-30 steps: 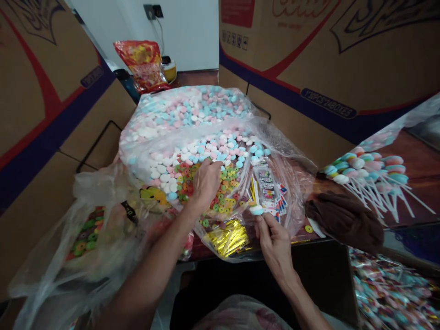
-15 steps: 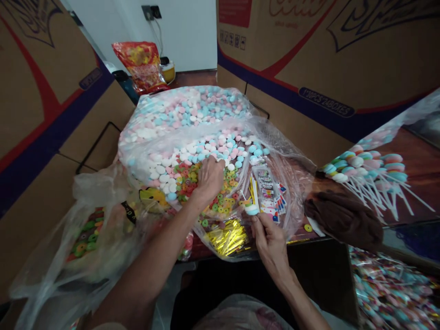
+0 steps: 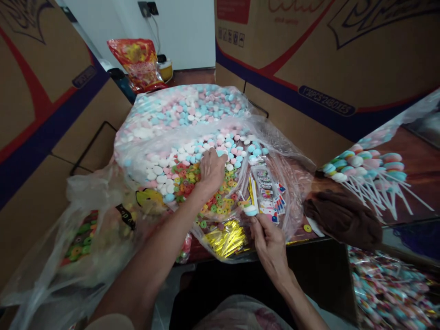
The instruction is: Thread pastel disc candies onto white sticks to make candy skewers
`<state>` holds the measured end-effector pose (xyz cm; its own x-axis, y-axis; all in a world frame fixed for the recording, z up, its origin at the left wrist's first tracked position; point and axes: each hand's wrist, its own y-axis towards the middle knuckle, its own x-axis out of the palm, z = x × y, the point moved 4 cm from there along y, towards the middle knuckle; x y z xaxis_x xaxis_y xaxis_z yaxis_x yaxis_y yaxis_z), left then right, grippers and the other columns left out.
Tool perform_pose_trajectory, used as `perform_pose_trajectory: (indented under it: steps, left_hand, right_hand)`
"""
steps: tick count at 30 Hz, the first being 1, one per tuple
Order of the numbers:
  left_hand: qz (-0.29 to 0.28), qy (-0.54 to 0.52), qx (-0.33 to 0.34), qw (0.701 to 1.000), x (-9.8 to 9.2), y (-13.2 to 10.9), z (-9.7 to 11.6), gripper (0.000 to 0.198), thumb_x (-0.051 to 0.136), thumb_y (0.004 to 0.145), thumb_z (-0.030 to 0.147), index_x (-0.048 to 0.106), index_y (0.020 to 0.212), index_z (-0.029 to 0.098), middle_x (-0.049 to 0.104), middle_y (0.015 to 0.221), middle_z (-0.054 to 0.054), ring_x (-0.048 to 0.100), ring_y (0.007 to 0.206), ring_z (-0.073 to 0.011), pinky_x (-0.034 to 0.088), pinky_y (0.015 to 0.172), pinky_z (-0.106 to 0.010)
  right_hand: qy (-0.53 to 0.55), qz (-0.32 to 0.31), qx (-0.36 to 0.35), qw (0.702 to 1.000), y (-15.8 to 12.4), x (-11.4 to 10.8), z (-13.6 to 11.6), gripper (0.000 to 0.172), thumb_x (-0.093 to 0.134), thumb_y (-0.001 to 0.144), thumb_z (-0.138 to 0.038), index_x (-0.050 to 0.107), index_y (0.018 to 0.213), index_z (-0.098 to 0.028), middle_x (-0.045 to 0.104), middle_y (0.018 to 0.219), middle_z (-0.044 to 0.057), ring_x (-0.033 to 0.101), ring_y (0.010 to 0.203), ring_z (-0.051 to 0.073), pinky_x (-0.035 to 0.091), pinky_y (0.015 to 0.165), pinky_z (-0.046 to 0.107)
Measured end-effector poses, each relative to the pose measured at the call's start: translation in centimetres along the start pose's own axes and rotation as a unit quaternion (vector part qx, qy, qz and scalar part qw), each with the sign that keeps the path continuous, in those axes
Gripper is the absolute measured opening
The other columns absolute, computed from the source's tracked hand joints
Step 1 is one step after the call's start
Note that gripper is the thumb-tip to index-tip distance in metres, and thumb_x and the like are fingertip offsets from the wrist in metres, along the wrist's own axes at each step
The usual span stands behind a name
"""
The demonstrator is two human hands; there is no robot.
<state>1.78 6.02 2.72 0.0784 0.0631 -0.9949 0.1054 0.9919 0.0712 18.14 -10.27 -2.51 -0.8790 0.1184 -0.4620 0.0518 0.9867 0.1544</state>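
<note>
My left hand [image 3: 212, 170] reaches over the pile of pastel marshmallow candies [image 3: 190, 149], its fingers curled down among them at the border with the gummy rings [image 3: 220, 207]. Its fingertips are partly hidden, so what they pinch does not show. Lower right, my right hand [image 3: 270, 238] pinches a candy lollipop [image 3: 250, 210], a blue-and-white candy with a gummy ring against it. Its stick is not clear to see. Just in front lie gold twist ties [image 3: 227, 239]. Printed packets [image 3: 264, 185] sit beyond my right hand.
Finished candy lollipops on white sticks [image 3: 371, 165] lie at right beside a brown cloth [image 3: 343, 219]. Wrapped candies [image 3: 395, 288] fill a container below. Large cardboard boxes [image 3: 275, 55] stand behind. A red candy bag [image 3: 137, 64] is at the back, and a clear plastic bag [image 3: 99, 197] at left.
My left hand has shifted slightly up and right, further into the marshmallow candies. My right hand still pinches the candy lollipop in nearly the same spot.
</note>
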Motion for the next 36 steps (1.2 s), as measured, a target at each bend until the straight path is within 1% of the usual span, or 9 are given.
perform_pose_trajectory:
  steps: [6,12,19,23,26,29,31,33,36]
  left_hand:
    - [0.067,-0.038,0.025,0.997,-0.4,-0.2,0.3,0.025,0.045,0.092,0.014,0.062,0.110,0.017,0.056,0.116,-0.016,0.049,0.111,-0.0299,0.042,0.087,-0.039]
    - [-0.023,-0.066,0.112,0.991,0.6,-0.3,2.0,0.026,0.047,0.091,0.009,0.057,0.113,0.017,0.064,0.104,-0.015,0.058,0.102,-0.0284,0.042,0.083,-0.037]
    - [-0.012,-0.092,0.059,0.994,0.5,0.4,1.9,0.029,0.041,0.089,0.007,0.056,0.113,0.015,0.066,0.098,-0.016,0.063,0.090,-0.0294,0.042,0.076,-0.037]
    - [0.048,-0.220,0.011,0.974,0.3,0.2,1.1,0.019,0.049,0.085,0.010,0.056,0.100,0.018,0.064,0.078,-0.007,0.061,0.075,-0.0223,0.041,0.069,-0.032]
    - [0.042,-0.435,-0.039,0.898,0.3,-1.2,0.5,0.011,0.058,0.080,0.016,0.053,0.089,0.021,0.058,0.065,0.001,0.058,0.063,-0.0160,0.040,0.062,-0.028]
    - [-0.081,-0.653,-0.082,0.748,1.0,-3.8,1.1,0.018,0.066,0.077,0.027,0.050,0.083,0.021,0.060,0.062,0.002,0.058,0.058,-0.0131,0.042,0.059,-0.025]
    - [-0.149,-0.724,-0.102,0.666,1.3,-5.8,2.0,0.026,0.072,0.072,0.030,0.051,0.082,0.020,0.062,0.064,0.002,0.059,0.057,-0.0116,0.043,0.059,-0.024]
    - [-0.180,-0.755,-0.110,0.621,1.4,-7.6,2.8,0.031,0.077,0.069,0.033,0.052,0.082,0.019,0.063,0.065,0.002,0.058,0.057,-0.0102,0.043,0.059,-0.023]
    - [-0.176,-0.767,-0.094,0.610,1.5,-9.3,3.9,0.031,0.076,0.071,0.034,0.053,0.081,0.018,0.061,0.066,0.003,0.057,0.057,-0.0087,0.042,0.058,-0.020]
  right_hand:
    - [-0.016,-0.005,-0.007,1.000,0.0,0.1,-0.1,0.031,0.045,0.099,-0.032,0.048,0.071,-0.021,0.038,0.057,-0.006,0.037,0.050,0.010,0.030,0.049,0.022]
    - [-0.019,-0.010,-0.006,1.000,0.0,0.1,-0.2,0.028,0.044,0.099,-0.032,0.051,0.074,-0.021,0.040,0.058,-0.006,0.038,0.050,0.010,0.030,0.049,0.022]
    - [-0.018,-0.001,-0.018,1.000,0.0,-0.1,-0.4,0.029,0.044,0.099,-0.031,0.050,0.072,-0.021,0.039,0.057,-0.006,0.037,0.050,0.010,0.029,0.050,0.022]
    - [-0.001,-0.007,0.002,1.000,-0.1,0.1,-0.1,0.029,0.045,0.098,-0.032,0.050,0.072,-0.021,0.039,0.058,-0.006,0.036,0.051,0.010,0.030,0.050,0.022]
    - [0.043,0.005,0.041,0.998,0.1,0.0,0.3,0.032,0.046,0.098,-0.036,0.048,0.069,-0.021,0.039,0.058,-0.006,0.037,0.051,0.010,0.030,0.049,0.022]
    - [0.115,0.037,0.080,0.989,0.8,-0.3,0.0,0.033,0.052,0.095,-0.040,0.047,0.068,-0.021,0.041,0.058,-0.006,0.039,0.052,0.010,0.033,0.050,0.022]
    - [0.169,0.053,0.103,0.979,1.5,-0.4,-0.4,0.030,0.058,0.091,-0.043,0.052,0.073,-0.020,0.045,0.059,-0.006,0.039,0.052,0.010,0.034,0.050,0.022]
    - [0.212,0.056,0.120,0.968,2.2,-0.3,-1.0,0.028,0.062,0.087,-0.044,0.055,0.078,-0.019,0.050,0.061,-0.005,0.040,0.051,0.009,0.033,0.047,0.022]
    - [0.255,0.047,0.136,0.956,2.7,0.1,-1.9,0.027,0.066,0.083,-0.044,0.057,0.080,-0.018,0.060,0.067,-0.002,0.044,0.051,0.009,0.032,0.045,0.021]
